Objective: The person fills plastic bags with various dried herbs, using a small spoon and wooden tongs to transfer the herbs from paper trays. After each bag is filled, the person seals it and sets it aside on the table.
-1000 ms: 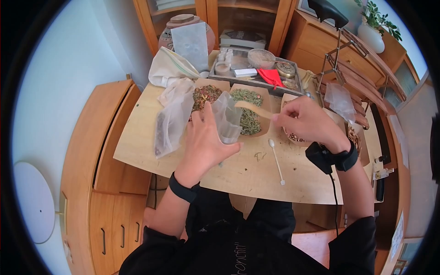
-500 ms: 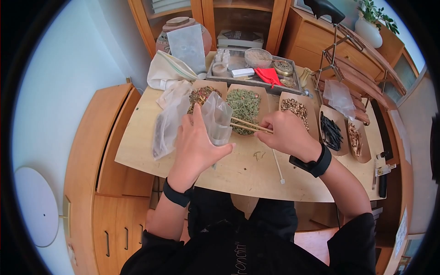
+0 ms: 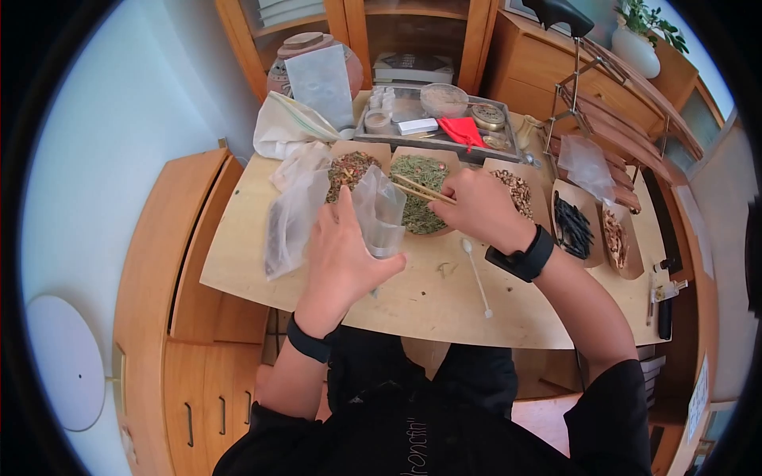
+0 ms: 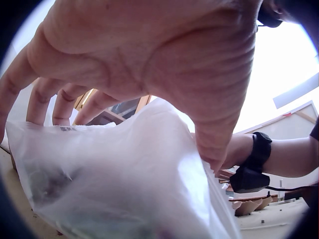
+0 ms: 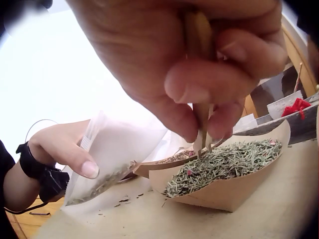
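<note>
My left hand point(image 3: 341, 258) holds a translucent white pouch point(image 4: 114, 174) by its rim, the fingers along one side and the thumb at the other. Dried herb bits point(image 5: 102, 188) show through the lower part of the pouch. In my right hand point(image 3: 486, 213) is a pair of wooden tweezers point(image 3: 417, 189), pinched between thumb and fingers and pointing left. In the right wrist view the tweezer tips come down at the edge of the green dried herbs point(image 5: 229, 162), which fill a brown paper tray point(image 5: 219, 196). The pouch mouth stands close to the left of this tray.
A tray of reddish mixed flowers point(image 3: 355, 170) lies behind the pouch. Further right are trays of brown pieces point(image 3: 514, 190), black strips point(image 3: 573, 226) and pale shavings point(image 3: 614, 238). A thin white spoon point(image 3: 477, 278) lies in front. At the back stands a grey tray point(image 3: 508, 131) with jars and red cloth.
My right hand has moved left with the tweezers, bringing them over the green herbs and close to the pouch. My left hand keeps its hold on the pouch with little movement.
</note>
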`<state>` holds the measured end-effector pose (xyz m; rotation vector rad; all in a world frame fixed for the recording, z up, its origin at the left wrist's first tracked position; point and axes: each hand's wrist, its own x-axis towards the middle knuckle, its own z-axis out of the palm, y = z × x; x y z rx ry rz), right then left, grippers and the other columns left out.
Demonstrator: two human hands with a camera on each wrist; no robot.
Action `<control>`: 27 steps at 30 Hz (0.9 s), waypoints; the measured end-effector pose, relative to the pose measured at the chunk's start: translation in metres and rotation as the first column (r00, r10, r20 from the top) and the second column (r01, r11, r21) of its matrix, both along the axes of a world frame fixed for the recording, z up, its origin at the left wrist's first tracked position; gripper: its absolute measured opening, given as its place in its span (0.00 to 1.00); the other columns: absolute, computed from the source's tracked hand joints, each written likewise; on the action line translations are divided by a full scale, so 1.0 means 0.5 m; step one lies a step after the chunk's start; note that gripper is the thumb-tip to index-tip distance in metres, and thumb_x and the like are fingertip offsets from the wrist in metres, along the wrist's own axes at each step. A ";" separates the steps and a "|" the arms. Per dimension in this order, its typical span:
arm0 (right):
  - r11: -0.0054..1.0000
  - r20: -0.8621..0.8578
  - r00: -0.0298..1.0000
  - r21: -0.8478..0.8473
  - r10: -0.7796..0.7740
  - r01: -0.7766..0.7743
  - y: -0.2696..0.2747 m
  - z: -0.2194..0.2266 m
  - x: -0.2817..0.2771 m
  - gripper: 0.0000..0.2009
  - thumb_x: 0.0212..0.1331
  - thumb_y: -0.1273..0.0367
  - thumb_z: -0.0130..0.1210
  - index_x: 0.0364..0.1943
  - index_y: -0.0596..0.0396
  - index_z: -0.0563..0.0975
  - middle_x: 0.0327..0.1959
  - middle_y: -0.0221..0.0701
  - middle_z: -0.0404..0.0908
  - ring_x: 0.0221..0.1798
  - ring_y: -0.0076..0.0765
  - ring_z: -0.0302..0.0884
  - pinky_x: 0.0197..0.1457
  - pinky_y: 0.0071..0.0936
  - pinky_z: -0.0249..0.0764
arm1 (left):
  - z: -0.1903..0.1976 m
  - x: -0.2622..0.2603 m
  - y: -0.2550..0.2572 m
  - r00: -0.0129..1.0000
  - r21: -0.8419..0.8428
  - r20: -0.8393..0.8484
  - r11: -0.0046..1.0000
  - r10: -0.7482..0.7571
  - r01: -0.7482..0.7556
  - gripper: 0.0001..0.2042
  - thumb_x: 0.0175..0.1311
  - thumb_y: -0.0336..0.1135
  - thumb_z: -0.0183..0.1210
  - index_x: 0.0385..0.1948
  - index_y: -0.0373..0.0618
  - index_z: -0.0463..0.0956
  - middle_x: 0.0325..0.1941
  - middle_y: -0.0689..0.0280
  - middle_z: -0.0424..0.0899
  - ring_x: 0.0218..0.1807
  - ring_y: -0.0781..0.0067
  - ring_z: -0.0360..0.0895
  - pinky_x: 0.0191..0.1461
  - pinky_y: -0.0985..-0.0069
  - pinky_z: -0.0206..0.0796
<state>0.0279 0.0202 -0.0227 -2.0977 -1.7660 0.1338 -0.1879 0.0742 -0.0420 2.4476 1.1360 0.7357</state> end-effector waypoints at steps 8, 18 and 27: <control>0.997 0.028 0.999 0.062 -0.035 0.033 -0.042 0.023 0.046 0.14 0.51 0.65 0.60 0.20 0.65 0.80 0.15 0.45 0.77 0.20 0.45 0.78 0.26 0.34 0.74 | 0.006 -0.002 -0.004 1.000 -0.051 -0.029 0.999 0.004 -0.006 0.54 0.34 0.46 0.73 0.64 0.26 0.50 0.50 0.45 0.67 0.53 0.45 0.68 0.58 0.60 0.62; 0.923 -0.213 0.946 -0.351 -0.245 0.160 -0.078 0.110 0.041 0.18 0.57 0.68 0.48 0.12 0.67 0.74 0.08 0.40 0.72 0.12 0.37 0.73 0.21 0.32 0.71 | 0.000 0.003 -0.007 0.997 -0.052 -0.075 0.998 0.014 -0.018 0.53 0.36 0.47 0.73 0.64 0.28 0.52 0.53 0.46 0.67 0.56 0.47 0.67 0.60 0.63 0.61; 0.899 -0.399 0.873 -0.427 -0.280 0.093 -0.054 0.048 0.054 0.18 0.62 0.66 0.47 0.20 0.63 0.79 0.11 0.31 0.76 0.07 0.22 0.63 0.11 0.22 0.61 | -0.010 0.007 -0.010 0.996 -0.013 -0.088 0.999 0.029 -0.031 0.53 0.35 0.48 0.72 0.64 0.27 0.52 0.50 0.47 0.68 0.54 0.47 0.67 0.59 0.62 0.61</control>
